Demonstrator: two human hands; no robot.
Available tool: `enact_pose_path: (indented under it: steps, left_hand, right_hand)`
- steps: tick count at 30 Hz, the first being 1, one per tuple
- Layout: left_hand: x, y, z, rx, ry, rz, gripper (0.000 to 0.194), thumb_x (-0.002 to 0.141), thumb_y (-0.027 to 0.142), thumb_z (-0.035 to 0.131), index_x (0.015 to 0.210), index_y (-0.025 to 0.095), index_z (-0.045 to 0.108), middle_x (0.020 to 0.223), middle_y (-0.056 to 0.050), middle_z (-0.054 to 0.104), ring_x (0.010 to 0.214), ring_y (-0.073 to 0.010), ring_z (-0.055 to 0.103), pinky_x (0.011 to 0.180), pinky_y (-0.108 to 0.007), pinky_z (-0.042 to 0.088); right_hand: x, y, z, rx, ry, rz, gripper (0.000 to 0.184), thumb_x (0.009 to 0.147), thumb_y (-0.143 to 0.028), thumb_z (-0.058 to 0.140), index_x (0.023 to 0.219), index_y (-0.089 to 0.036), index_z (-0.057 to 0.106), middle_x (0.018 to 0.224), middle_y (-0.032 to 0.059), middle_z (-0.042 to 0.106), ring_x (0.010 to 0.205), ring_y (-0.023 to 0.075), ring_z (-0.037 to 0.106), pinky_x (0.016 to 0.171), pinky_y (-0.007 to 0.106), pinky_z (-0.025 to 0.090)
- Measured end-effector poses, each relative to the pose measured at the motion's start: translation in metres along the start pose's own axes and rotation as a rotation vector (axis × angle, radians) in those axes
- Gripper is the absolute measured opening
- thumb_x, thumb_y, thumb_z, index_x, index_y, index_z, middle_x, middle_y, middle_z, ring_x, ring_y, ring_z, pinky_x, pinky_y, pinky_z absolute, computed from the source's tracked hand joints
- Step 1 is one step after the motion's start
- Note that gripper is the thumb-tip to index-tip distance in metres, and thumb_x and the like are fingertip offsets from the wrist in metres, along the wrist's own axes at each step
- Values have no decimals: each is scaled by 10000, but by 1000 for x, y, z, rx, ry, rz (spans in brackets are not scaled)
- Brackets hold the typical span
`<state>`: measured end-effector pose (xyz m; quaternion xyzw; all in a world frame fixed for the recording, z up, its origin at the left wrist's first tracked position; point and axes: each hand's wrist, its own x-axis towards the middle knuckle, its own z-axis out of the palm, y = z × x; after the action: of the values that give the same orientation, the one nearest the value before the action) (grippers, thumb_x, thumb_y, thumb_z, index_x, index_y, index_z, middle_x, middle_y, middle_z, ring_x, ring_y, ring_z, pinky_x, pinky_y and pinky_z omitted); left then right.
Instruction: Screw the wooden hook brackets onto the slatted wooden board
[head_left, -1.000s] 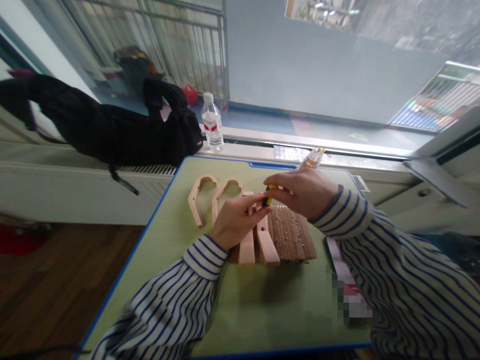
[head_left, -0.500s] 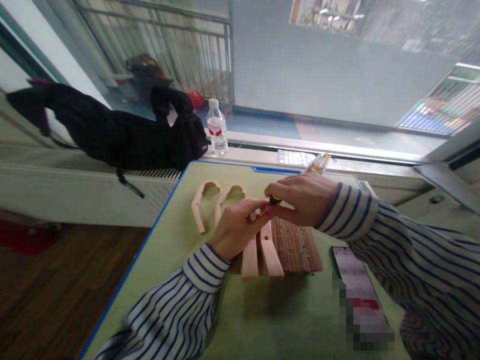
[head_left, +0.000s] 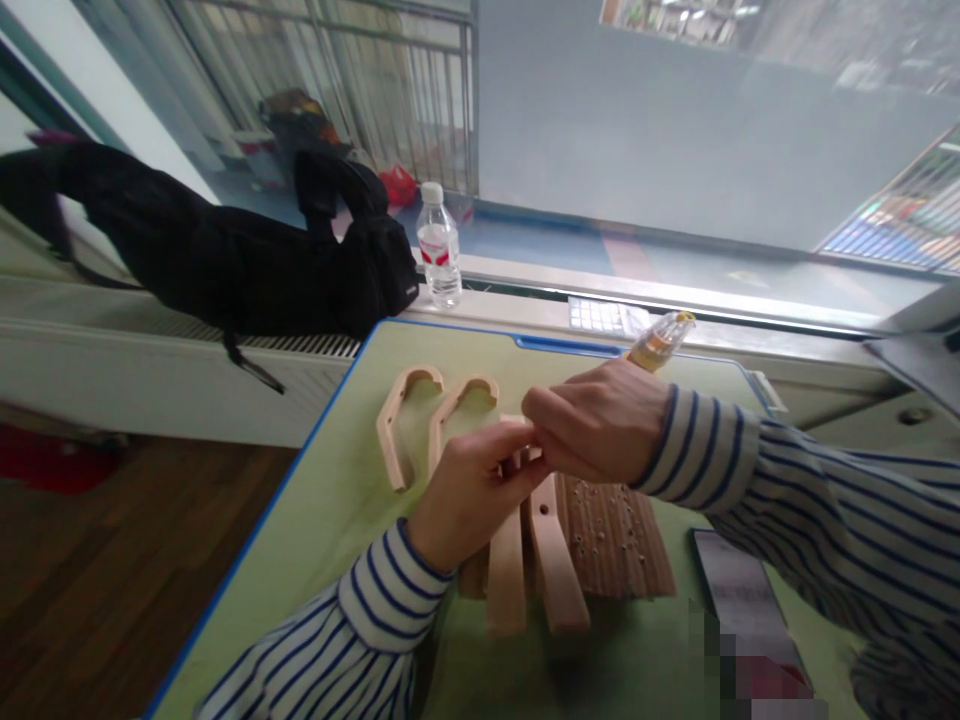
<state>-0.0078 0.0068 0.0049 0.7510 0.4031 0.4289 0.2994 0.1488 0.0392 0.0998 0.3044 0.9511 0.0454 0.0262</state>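
My right hand (head_left: 600, 420) is closed round a screwdriver (head_left: 660, 340); its clear, amber-tinted handle sticks out behind the hand, and its tip is hidden. My left hand (head_left: 472, 490) meets it, thumb and forefinger pinched together; what they hold, if anything, is hidden. Below the hands, two pale wooden pieces, a left one (head_left: 508, 585) and a right one (head_left: 559, 570) with a dark hole, lie over a brown ridged board (head_left: 619, 540) dotted with small holes or screws. To the left, two hook-shaped wooden pieces (head_left: 390, 430) (head_left: 442, 420) rest on the table.
The green table (head_left: 315, 560) has a blue edge. A phone (head_left: 742, 590) lies at the right, partly pixelated. Beyond the table, a water bottle (head_left: 439, 250) and a black bag (head_left: 247, 260) stand by the window, with a white gridded case (head_left: 600, 316) on the sill.
My right hand has turned, hiding the black and yellow part of the screwdriver that showed before. The view has shifted slightly. My left hand stays pinched at the same spot.
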Motion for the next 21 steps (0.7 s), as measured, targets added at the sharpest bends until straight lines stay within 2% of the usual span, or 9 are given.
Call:
enact_pose_path:
  steps: [6,15,21]
  left_hand:
    - [0,-3,-1,10,6,15,153,784,193,628,935,180,651,638,31,594,496,-65,456,464,-182,385]
    - [0,-2,4,-7,-13,14,174,813,230,612,977,195,657,626,32,590,480,-58,456,466,-173,388]
    - [1,1,5,11,-15,9,164,808,254,618,950,190,666,610,29,579,506,-69,468,476,-178,379]
  right_hand:
    - [-3,-4,10,27,85,138,154,844,-290,332,866,-187,444,571,-2,537,438,85,307,463,274,122]
    - [-16,-17,15,-32,106,364,159,838,-273,329,878,-186,456,503,0,522,384,97,286,439,270,111]
    - [-17,-22,14,-21,92,421,201,846,-315,317,901,-177,452,500,3,510,380,100,289,447,274,111]
